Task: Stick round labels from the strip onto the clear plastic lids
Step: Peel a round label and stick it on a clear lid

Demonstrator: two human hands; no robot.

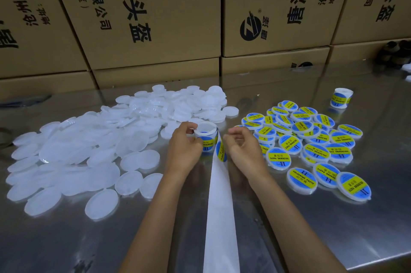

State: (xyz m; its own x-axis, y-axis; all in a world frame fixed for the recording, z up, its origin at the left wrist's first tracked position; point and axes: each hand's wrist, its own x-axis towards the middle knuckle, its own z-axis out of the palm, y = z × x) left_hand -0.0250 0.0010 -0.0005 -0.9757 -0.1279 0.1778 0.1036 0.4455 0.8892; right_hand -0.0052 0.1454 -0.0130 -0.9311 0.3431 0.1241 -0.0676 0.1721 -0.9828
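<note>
My left hand (184, 150) grips a roll of round blue-and-yellow labels (208, 137) at the table's middle. The bare white backing strip (220, 206) trails from the roll toward me. One label (220, 151) stands half peeled at the strip's top. My right hand (242, 149) hovers just right of that label with curled fingers; its fingertips are hidden, so contact is unclear. A big heap of clear plastic lids (89, 150) spreads across the left. Labelled lids (311, 146) lie piled on the right.
The work surface is a shiny steel table (311, 228). A second label roll (341, 97) stands at the back right. Stacked cardboard boxes (155, 17) wall off the far edge. Dark objects (393, 52) sit on a box at the far right.
</note>
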